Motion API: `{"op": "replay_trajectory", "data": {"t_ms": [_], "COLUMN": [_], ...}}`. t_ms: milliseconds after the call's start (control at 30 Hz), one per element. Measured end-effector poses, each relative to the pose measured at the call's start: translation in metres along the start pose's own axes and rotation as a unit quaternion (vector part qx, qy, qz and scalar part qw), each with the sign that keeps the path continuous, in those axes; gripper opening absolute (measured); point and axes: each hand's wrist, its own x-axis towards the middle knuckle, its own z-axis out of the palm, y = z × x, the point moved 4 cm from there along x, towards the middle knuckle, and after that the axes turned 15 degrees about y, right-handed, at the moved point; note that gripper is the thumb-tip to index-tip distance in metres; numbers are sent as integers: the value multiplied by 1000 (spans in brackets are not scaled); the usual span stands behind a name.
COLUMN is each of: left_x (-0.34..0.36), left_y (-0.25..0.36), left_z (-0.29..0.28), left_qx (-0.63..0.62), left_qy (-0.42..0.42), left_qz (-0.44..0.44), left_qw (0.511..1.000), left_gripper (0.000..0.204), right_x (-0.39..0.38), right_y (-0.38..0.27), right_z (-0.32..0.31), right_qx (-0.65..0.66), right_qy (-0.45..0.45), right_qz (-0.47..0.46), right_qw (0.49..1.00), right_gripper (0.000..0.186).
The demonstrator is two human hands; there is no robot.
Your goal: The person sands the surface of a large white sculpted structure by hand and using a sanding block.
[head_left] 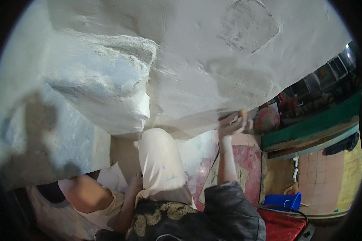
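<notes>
My right hand (232, 125) is raised beside the lower edge of the rough white plastered wall (189, 96), fingers curled and slightly blurred. It grips what looks like a flat tool with a brown, rounded handle end (243, 113); a thin dark edge shows against the wall, and its exact kind is unclear. My left hand (136, 182) hangs low against my light trouser leg (161, 164), its fingers mostly hidden. Above my knee, a thick white ledge (104, 76) with ragged edges juts from the wall. A rough grey patch (249, 26) marks the upper wall.
At right, a green-edged shelf (309, 126) holds dark items and a round reddish container (267, 119). Below stand a blue bucket (283, 201) and a red bag-like item (283, 225). A flattened sheet (213, 180) lies on the reddish floor (251, 172). A pale block (96, 144) stands left.
</notes>
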Motion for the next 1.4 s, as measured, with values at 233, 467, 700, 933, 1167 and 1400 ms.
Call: {"op": "replay_trajectory", "data": {"t_ms": [233, 467, 700, 933, 1167, 1400], "left_x": [2, 4, 2, 6, 0, -1], "left_y": [-12, 2, -7, 15, -8, -12], "left_z": [2, -9, 7, -20, -1, 7], "left_qx": [-17, -13, -30, -67, -7, -78], "left_qy": [-54, -73, -61, -82, -65, -57], "left_qz": [15, -63, -82, -41, -60, -44], "left_qw": [998, 995, 994, 994, 996, 994], "left_gripper": [41, 36, 38, 41, 42, 42], "right_x": [84, 105, 9, 150, -7, 126], "right_y": [5, 9, 18, 10, -3, 1], "right_z": [23, 28, 8, 38, 0, 34], "right_qx": [21, 8, 1, 32, 5, -7], "right_qy": [40, 128, -15, 154, 11, 81], "right_qz": [8, 85, 11, 105, 45, 90], "right_qw": [999, 988, 1000, 982, 999, 993], "right_gripper": [31, 40, 35, 41, 24, 35]}}
